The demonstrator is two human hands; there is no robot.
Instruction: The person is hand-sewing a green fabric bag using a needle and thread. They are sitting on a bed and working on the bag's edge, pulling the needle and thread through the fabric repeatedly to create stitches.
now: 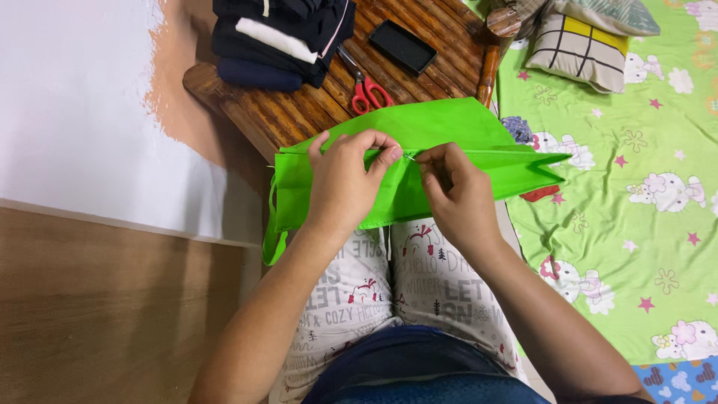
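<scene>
A: Two hands on the bag, yeah?

B: Yep. Left hand pinches the green bag's top fold, fingers curled shut on it. Right hand pinches a thin needle btwn the two hands, tip at the fold.

A: Where's the bag?

B: Across the lap, far edge on the table just beyond the hands.

A: Other stuff?

B: Red scissors just past the left hand, phone further back, dark clothes beyond-left. Pillow well off to the right.
</scene>
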